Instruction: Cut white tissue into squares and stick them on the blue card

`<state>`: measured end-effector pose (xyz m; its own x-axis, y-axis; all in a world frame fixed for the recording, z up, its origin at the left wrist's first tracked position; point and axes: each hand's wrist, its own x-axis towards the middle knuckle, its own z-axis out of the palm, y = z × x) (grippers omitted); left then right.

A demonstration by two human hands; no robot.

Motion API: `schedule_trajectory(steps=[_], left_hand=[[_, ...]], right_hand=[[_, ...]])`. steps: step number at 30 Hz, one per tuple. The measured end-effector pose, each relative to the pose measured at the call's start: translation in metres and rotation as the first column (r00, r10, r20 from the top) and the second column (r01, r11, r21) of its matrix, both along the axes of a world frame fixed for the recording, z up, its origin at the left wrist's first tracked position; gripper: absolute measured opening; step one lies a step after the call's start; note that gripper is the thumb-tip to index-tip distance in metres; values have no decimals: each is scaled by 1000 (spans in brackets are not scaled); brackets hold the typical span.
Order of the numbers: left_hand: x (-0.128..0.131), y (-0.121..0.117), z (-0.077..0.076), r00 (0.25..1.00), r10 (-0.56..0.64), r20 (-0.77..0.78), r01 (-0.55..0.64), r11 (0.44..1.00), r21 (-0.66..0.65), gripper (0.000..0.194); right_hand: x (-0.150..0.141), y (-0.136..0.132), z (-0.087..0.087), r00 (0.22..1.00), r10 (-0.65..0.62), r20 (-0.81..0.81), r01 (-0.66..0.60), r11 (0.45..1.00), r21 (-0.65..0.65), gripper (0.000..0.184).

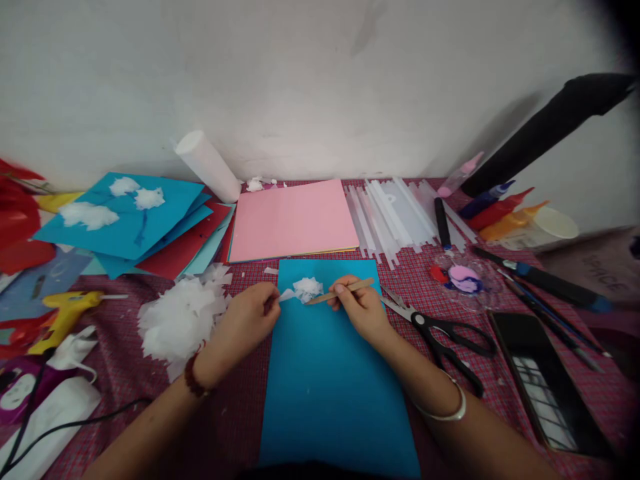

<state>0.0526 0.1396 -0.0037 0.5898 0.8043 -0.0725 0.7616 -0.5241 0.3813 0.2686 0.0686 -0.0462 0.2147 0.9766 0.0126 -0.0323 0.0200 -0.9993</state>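
A blue sheet of paper (335, 387) lies in front of me, with a small clump of white tissue pieces (307, 288) near its top edge. My left hand (257, 310) pinches a small piece of white tissue (287, 295) just left of the clump. In my right hand (357, 303) is a flat wooden stick (361, 285), its lower tip close to the clump's right side; whether it touches cannot be made out. Left of my left hand sits a heap of loose white tissue pieces (175, 320). Black-handled scissors (435, 327) lie right of my right hand.
Pink paper (295, 220) and translucent glue sticks (395, 213) lie at the back. Blue cards with white tufts (125, 233) and a yellow glue gun (65, 317) are left. Right are a paint palette (467, 280), a phone (545, 387) and paint bottles (500, 217).
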Motion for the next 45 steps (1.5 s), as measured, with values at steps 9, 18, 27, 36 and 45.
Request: schedule_trajectory(steps=[9,18,27,36,45], left_hand=[[12,26,25,949,-261,175,293,937,-189,11],[27,23,1,975,-198,98,217,940,-264,14],[28,23,-13,980,-92,177,122,978,-171,12],[28,25,-14,975,-86,206,113,986,-122,13],[27,27,-7,992,-61,111,72,993,-94,29]], right_hand=[[1,4,-2,999,-36,24,36,999,26,24],[2,4,1,999,-54,-1,54,999,2,24],[-2,-8,6,999,-34,14,32,987,155,19],[1,-7,7,871,54,488,-168,967,193,18],[-5,-12,20,464,16,886,-437,874,213,24]])
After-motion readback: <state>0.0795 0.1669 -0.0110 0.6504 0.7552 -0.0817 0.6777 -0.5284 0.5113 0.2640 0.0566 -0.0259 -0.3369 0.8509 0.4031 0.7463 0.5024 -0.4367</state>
